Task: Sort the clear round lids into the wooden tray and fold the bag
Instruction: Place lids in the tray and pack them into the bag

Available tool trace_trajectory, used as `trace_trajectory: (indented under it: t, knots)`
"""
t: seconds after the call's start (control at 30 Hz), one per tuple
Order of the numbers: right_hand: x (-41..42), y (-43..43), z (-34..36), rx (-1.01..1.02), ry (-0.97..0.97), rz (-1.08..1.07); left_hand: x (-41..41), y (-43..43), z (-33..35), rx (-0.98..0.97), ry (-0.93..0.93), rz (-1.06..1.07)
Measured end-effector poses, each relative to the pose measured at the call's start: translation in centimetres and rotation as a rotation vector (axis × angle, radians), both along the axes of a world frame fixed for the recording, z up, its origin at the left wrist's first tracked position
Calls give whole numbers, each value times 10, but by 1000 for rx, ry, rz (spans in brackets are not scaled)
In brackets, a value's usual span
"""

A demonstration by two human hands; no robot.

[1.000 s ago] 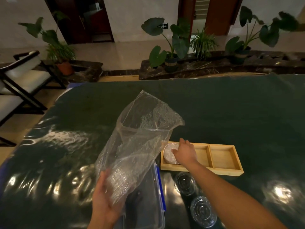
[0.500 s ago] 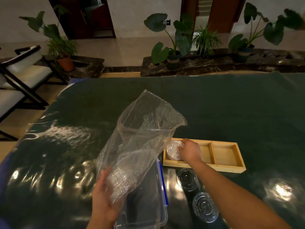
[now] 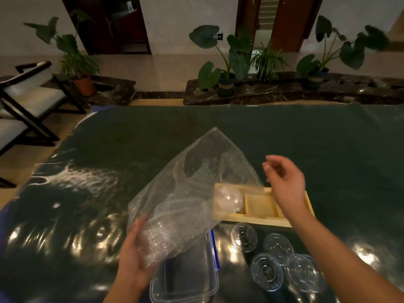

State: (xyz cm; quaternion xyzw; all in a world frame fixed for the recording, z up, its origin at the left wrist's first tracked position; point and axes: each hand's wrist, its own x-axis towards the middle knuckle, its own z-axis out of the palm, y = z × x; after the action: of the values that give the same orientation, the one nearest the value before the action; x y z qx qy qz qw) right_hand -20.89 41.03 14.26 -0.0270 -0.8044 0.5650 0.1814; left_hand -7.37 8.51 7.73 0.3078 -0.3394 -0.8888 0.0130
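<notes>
So the left hand [image 3: 133, 256] has its fingers wrapped around the bottom end of the clear plastic bag [image 3: 192, 182], holding it up at a slant just left of the wooden tray [image 3: 258, 221]. The bag's far corner hangs over the tray's left end. There's a stack of lids [image 3: 155, 239] bunched inside the bag, right at the gripped end. One clear round lid [image 3: 228, 200] sits in the tray's left compartment, seen through the plastic. The right hand [image 3: 286, 184] hovers above the tray's right half, a bit blurry, fingers loosely curled and holding nothing. On the near side of the tray, four loose lids [image 3: 266, 271] lie on the counter [image 3: 284, 138], which has a dark green cover. A clear plastic container [image 3: 185, 278] with blue clips sits near-left of the tray, under the bag.
</notes>
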Motion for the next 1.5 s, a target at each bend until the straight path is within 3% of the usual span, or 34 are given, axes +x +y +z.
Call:
trace_trajectory:
  t: [0.07,0.13,0.3,0.4,0.5,0.7,0.87,1.03,1.17,1.3,1.37,1.5]
  knots:
    - [19,-2,43,89,224,111,1,1,5,-6,8,-54]
    - [36,-9,78,266,323,327,2,4,11,-24,2,-95]
    - [59,-42,110,707,-66,904,2,22,30,-69,25,-216]
    - [70,-63,96,1014,-75,1028,4,34,39,-149,95,-315]
    - [82,-83,85,1060,-67,1116,5,43,48,-194,112,-354]
    - [99,-88,74,1124,-63,1095,15,46,48,-216,124,-443]
    - [106,-88,62,963,49,1120,23,49,49,-284,98,-510]
    - [115,-84,51,922,101,973,28,49,52,-292,61,-511]
    - [123,-87,50,766,-3,888,32,51,56,-253,48,-520]
    - [128,-89,49,995,-126,844,32,56,56,-228,38,-520]
    - [131,-89,49,1084,-50,849,32,56,54,-203,31,-524]
    - [129,-88,37,932,-152,720,35,52,50,-194,22,-513]
